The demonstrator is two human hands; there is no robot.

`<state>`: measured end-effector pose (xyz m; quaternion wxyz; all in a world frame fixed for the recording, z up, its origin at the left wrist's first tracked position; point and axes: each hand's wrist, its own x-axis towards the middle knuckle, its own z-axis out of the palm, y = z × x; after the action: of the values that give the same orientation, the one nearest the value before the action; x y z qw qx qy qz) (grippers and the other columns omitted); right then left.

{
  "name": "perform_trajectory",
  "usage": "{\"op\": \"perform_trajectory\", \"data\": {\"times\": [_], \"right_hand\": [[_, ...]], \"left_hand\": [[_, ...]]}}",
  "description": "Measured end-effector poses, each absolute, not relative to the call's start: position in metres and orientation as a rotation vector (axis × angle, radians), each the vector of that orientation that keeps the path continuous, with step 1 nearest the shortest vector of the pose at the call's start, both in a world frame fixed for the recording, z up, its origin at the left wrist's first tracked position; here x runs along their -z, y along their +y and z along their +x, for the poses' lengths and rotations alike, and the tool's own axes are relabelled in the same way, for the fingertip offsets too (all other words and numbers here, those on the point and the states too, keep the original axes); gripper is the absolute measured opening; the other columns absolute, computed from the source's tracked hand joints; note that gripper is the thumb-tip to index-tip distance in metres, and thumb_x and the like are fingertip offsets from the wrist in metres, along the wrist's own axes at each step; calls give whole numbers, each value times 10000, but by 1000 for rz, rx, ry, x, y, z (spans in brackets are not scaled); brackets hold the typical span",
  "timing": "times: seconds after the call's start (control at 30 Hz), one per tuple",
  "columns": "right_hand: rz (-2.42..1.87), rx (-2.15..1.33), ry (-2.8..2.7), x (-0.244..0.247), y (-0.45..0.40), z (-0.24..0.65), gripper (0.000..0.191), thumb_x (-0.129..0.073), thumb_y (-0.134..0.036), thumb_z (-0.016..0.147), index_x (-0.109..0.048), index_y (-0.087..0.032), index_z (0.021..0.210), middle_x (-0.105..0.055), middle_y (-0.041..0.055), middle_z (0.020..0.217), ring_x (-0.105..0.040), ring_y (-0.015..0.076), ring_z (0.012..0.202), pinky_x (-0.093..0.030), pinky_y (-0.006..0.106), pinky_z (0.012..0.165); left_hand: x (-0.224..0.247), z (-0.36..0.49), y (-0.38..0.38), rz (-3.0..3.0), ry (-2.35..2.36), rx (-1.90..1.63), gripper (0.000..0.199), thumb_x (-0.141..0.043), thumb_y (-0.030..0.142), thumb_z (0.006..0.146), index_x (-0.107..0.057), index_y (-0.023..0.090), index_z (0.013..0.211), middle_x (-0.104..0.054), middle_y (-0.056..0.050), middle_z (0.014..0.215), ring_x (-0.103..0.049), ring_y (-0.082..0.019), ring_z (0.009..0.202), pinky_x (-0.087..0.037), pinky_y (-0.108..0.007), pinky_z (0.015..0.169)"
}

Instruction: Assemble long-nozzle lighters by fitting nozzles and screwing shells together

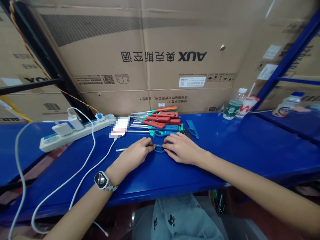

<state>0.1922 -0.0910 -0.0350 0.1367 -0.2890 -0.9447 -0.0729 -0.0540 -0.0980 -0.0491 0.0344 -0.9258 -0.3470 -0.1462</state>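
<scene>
Blue lighter [159,145] at desk [225,156], in front of lighter pile [157,119]; left hand [138,149] and right hand [182,148] pinch it with fingertips. Phone [120,127] left of pile; clear bottle [230,110] right.

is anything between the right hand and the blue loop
Nothing visible: the right hand is right at the blue loop, the left hand at its other side. The red and blue tools lie beyond.

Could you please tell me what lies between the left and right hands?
In the head view, a blue loop spans the gap from the left hand to the right hand, over the tabletop.
</scene>
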Motion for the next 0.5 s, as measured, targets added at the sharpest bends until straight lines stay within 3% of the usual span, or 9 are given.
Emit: {"op": "perform_trajectory", "data": {"times": [0.5], "right_hand": [[-865,252,-2702,46,-98,197,309,-495,-254,1032,-726,-153,1211,-716,122,1184,-623,260,1013,-388,399,846]], "left_hand": [[49,-54,-98,-2825,-1038,474,329,-423,138,1037,-743,121,1112,-669,-115,1043,-644,-203,929,-581,-335,801]]}}
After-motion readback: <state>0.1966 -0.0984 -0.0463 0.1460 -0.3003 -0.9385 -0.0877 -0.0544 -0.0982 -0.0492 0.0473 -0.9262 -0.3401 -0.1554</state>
